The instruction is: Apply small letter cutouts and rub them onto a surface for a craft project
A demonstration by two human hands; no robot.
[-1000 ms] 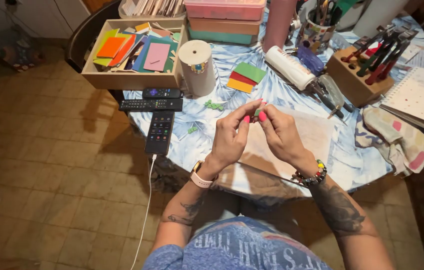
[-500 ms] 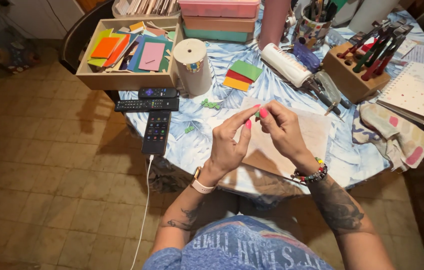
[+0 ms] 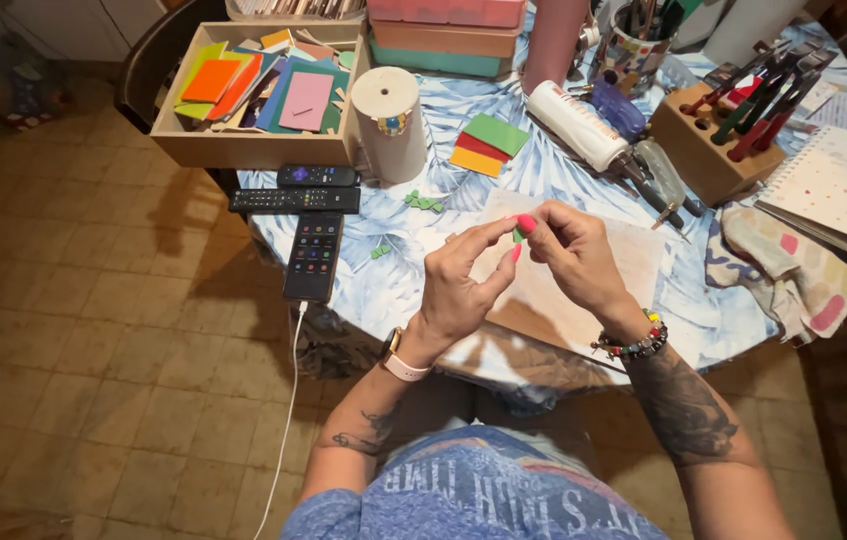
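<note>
You held a tiny green piece (image 3: 519, 235) up over the brown board (image 3: 564, 290) on the worktop (image 3: 394, 280). Your left hand (image 3: 464, 285) and your right hand (image 3: 574, 255) met at it, and the fingers (image 3: 527, 224) of both hands pinched it between their tips. More small green bits (image 3: 425, 201) lay near the white roll (image 3: 390, 122). A phone (image 3: 315, 256) lay by the worktop edge, just below two remotes (image 3: 296, 199)

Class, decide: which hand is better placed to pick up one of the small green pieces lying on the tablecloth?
Left hand, probably. The green pieces lie on its side of the table, while the right hand is farther away.
</note>
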